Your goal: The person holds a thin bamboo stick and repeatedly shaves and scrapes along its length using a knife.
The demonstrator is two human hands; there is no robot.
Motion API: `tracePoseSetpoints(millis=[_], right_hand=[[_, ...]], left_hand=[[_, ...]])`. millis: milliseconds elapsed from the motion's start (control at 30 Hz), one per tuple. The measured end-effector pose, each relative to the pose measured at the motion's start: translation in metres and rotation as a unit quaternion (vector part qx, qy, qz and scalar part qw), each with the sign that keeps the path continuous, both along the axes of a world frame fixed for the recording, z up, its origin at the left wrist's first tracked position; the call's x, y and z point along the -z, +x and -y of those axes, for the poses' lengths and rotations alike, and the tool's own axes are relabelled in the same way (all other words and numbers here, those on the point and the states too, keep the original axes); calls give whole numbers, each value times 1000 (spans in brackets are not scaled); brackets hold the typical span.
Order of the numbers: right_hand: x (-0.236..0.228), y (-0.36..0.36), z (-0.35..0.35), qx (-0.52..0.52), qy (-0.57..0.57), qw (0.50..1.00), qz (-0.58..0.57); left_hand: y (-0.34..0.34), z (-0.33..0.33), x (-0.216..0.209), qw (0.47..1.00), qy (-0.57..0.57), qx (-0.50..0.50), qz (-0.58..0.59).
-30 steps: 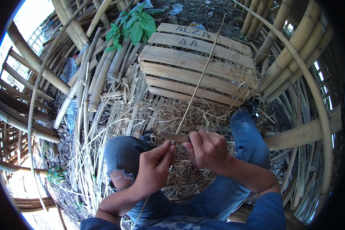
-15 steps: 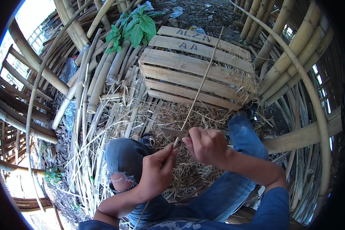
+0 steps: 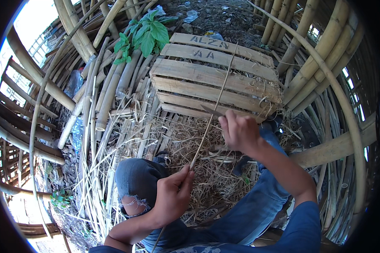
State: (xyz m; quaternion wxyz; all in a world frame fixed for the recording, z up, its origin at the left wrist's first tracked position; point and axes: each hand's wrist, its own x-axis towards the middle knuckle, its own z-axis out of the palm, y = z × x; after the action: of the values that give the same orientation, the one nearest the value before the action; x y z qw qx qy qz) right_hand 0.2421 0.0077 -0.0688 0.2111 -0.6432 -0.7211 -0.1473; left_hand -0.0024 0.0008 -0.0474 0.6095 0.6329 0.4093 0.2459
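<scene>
In the head view, pinches a thin pale strip (image 3: 204, 139) with the left hand (image 3: 173, 193), closing thumb and fingers narrowly on it above the lap; grips a knife (image 3: 207, 108) in the right hand (image 3: 240, 131), curling fingers about the handle end and hiding it. Looking out from the left-hand pinch, find most of the strip ahead: slanting away from the body and somewhat rightward, overlapping in view a slatted wooden crate (image 3: 185, 69) at the far end, and trailing back under the left forearm toward the lower edge. Crosses the strip with the blade around the middle of that forward stretch, pointing leftward and nearly square to the long axis; cannot tell contact from mere overlap there. Holds the right hand nearer to this crossing, just to the right of the strip and farther forward than the left. Round about, shows loose shavings (image 3: 215, 185) between the legs, bamboo poles (image 3: 109, 92) and a leafy plant (image 3: 147, 38) left of the crate, and a thick bamboo pole (image 3: 333, 147) off to the right. Limits room most with the bent left knee (image 3: 141, 177), just beside the left hand, and with the crate beyond the blade.
</scene>
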Motion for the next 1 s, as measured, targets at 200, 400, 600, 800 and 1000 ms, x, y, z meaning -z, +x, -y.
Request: tracePoseSetpoints(millis=[200,400,600,800,1000], right_hand=[[2,-16,14,-55,-15,998,-33],[5,32,-10,8,37,999,-30],[13,13,-1,-63,93,994,20],[-4,62,-12,107,13,994,-19],[4,38,-2,-2,2,1000,-31]], left_hand=[[2,-1,5,999,24,9,-39],[-2,3,6,996,78,25,-19],[-2,3,8,998,35,27,-45],[-2,6,-1,999,40,30,-11],[-5,5,5,998,40,26,-29]])
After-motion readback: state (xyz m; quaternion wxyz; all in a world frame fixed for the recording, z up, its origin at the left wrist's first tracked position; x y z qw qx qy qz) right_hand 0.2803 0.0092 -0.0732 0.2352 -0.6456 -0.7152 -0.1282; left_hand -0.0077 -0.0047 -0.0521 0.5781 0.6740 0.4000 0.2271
